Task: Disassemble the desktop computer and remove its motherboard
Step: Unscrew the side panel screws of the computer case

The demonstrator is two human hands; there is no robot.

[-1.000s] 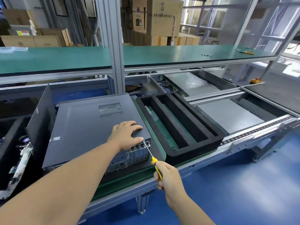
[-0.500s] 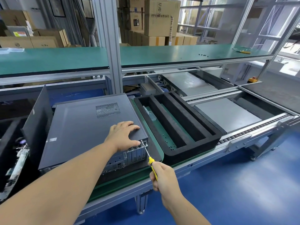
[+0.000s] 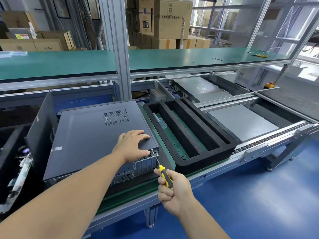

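A dark grey desktop computer (image 3: pixel 89 137) lies flat on the green belt, its rear panel with ports facing me. My left hand (image 3: pixel 133 145) rests spread on the near right corner of its side cover. In my right hand (image 3: pixel 174 192) I grip a yellow-and-black screwdriver (image 3: pixel 164 173). Its metal tip touches a screw at the top right corner of the rear panel, just beside my left thumb. The motherboard is hidden inside the closed case.
A black foam tray (image 3: pixel 207 157) with long slots lies right of the computer, small screws in its near end. A removed dark panel (image 3: pixel 41 128) stands upright on the left, with parts beyond it. A green shelf (image 3: pixel 181 57) runs above; a steel post (image 3: pixel 119 49) stands behind.
The screwdriver tip has moved up from the lower rear slots to the screw at the panel's top right corner. My left hand stays on the cover.
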